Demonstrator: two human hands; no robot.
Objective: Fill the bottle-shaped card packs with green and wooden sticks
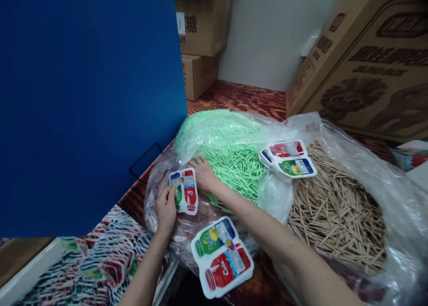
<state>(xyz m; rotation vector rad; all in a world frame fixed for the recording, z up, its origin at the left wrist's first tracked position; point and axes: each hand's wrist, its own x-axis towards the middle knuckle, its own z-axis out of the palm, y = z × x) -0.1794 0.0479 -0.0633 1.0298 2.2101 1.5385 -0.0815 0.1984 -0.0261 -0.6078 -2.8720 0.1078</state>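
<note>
My left hand [165, 208] grips the lower left edge of a small bottle-shaped pack [183, 191] printed with red, green and blue drink bottles. My right hand [203, 173] lies behind the pack's top right corner, fingers curled against it and resting on a heap of green sticks [236, 165] inside a clear plastic bag [351, 132]. A second pack [221, 256] with a green Sprite and a red Cola bottle lies just below my hands. A small stack of the same packs [289, 159] sits on the bag between the green sticks and the tan sticks [337, 208].
A large blue panel [87, 101] fills the left side. Cardboard boxes [200, 34] are stacked at the back, and a big printed carton [368, 60] leans at the right. A patterned cloth [100, 261] lies at the lower left on the wooden table [240, 96].
</note>
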